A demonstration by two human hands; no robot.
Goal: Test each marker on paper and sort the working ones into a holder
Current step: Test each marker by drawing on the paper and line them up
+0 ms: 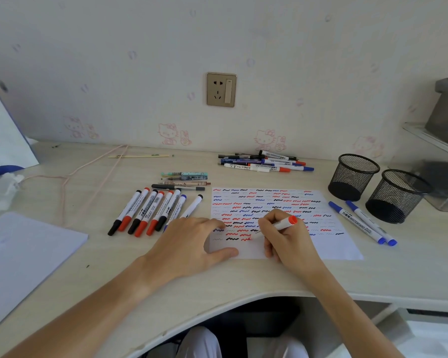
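Red marker (278, 226) tip on paper (331, 244); mesh holders (353, 177) round

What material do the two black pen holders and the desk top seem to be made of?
The two pen holders look like black wire mesh, probably painted metal: the desk shows through their walls. The desk top looks like pale wood-grain laminate, matte, with fine streaks; solid wood cannot be ruled out.

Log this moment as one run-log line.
step: testing | right hand: red marker squiggling on paper | left hand: pressing paper edge | holders: look empty
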